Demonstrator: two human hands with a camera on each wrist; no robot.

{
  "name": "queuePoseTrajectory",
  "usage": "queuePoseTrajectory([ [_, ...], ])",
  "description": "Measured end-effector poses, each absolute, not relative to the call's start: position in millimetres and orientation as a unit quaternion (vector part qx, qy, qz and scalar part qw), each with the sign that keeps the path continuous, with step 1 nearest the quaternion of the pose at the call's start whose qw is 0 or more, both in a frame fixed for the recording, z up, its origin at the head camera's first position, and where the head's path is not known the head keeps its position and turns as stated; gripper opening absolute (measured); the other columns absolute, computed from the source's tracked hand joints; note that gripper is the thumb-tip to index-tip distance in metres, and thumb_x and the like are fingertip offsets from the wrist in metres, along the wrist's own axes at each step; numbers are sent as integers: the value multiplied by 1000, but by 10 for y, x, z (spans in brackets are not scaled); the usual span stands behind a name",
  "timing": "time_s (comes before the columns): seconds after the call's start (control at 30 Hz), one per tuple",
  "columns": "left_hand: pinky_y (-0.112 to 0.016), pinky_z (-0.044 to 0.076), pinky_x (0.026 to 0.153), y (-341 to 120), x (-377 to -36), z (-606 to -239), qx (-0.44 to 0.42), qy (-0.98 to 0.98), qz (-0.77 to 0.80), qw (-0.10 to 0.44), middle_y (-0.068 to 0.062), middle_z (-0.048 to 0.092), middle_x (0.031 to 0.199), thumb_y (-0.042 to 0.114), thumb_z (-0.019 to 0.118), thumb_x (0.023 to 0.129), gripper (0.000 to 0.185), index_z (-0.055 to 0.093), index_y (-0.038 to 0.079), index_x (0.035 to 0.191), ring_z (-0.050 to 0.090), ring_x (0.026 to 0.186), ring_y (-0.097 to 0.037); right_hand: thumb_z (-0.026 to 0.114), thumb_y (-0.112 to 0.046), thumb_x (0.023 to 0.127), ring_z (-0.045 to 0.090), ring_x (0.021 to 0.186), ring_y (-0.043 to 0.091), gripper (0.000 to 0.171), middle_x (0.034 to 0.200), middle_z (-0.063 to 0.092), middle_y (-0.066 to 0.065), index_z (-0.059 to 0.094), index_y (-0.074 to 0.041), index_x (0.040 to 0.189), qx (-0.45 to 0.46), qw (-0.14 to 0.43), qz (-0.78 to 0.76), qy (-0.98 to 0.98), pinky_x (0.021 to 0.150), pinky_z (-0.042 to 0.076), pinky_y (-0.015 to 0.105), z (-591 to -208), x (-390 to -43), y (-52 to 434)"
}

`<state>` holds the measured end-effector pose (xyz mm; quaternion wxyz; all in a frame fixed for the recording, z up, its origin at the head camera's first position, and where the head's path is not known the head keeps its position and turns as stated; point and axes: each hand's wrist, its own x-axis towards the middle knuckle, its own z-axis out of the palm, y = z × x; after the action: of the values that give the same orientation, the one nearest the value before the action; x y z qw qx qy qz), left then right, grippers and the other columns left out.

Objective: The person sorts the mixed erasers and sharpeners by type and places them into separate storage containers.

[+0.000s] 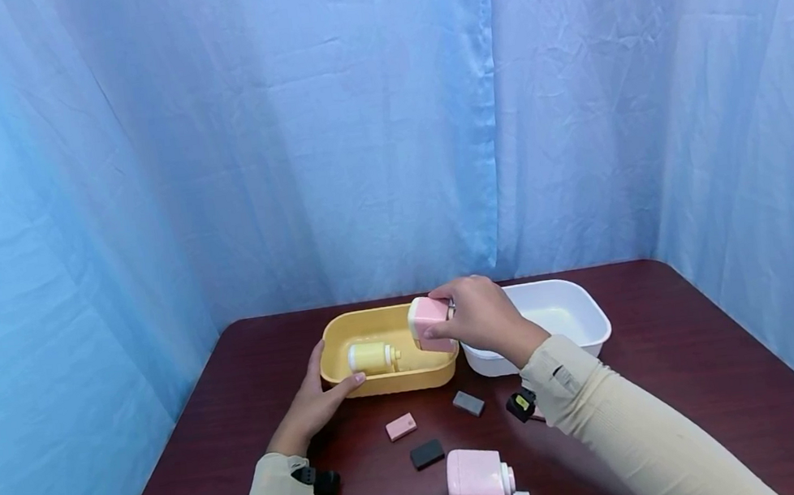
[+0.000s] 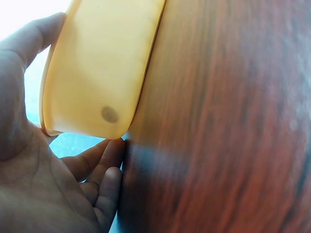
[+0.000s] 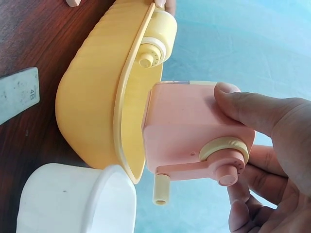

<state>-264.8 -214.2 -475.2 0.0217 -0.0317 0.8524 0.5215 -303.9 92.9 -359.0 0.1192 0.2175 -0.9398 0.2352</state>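
My right hand (image 1: pixel 484 313) holds a pink crank pencil sharpener (image 3: pixel 187 128) over the right part of the yellow bin (image 1: pixel 427 378), thumb on one side and fingers on the other. Its cream-tipped crank shows in the right wrist view. Inside the bin a yellow crank sharpener (image 1: pixel 371 356) lies on its side. My left hand (image 1: pixel 319 399) grips the bin's left front corner, with the thumb at the front rim and the fingers around the left end. In the left wrist view, the bin's outer wall (image 2: pixel 102 73) is seen close up.
A white bin (image 1: pixel 590 332) stands right beside the yellow one. In front lie a grey eraser (image 1: pixel 469 403) marked 4B, a pink eraser (image 1: pixel 400 427) and a black eraser (image 1: pixel 427 454). Another pink crank sharpener (image 1: pixel 476 485) sits near the table's front. Blue curtains (image 1: pixel 370 136) enclose the table.
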Motion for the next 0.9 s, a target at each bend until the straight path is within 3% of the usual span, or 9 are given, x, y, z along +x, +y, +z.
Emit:
queuePoseTrajectory([
  [0.5,-65,21,123,-2138,-2642,-4750,-27,854,519,16,-16,16,172,59,78,85,114,3,31,167,20,157,-40,93,-46,72,60,82,15,48,91,75,-9,81,-22,112,238,119,229,-936,71,48,32,-3631,-3167,807],
  [0.9,-65,22,123,-2125,-2634,-4741,-30,852,523,16,-16,17,172,59,78,84,115,4,31,167,22,156,-40,93,-46,72,62,83,14,46,91,75,-9,82,-22,110,252,118,230,-933,73,49,33,-3637,-3224,725],
])
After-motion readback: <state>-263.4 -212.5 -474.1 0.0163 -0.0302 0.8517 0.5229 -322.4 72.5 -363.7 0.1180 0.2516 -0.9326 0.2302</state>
